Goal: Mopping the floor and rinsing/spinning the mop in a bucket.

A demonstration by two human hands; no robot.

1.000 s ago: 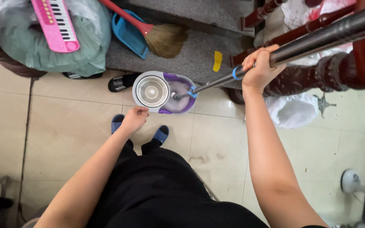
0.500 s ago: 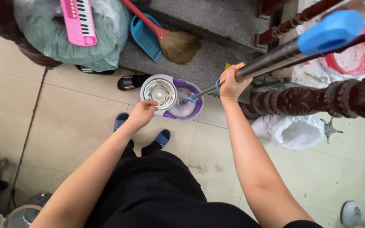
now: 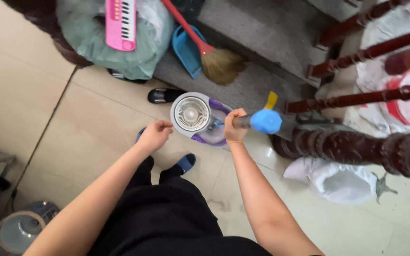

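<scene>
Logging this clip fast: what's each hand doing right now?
Left hand: loosely curled, holding nothing, above the floor.
Right hand: closed around the mop handle over the spin bucket.

mop handle [image 3: 262, 121] swung upright, right hand [image 3: 234, 126] nearer bucket [image 3: 200, 117]

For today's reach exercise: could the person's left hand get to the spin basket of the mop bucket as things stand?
Probably yes. The left hand hangs loosely closed and empty beside the mop bucket, with only bare floor between them. The right hand grips the mop handle on the other side, off that path.
</scene>
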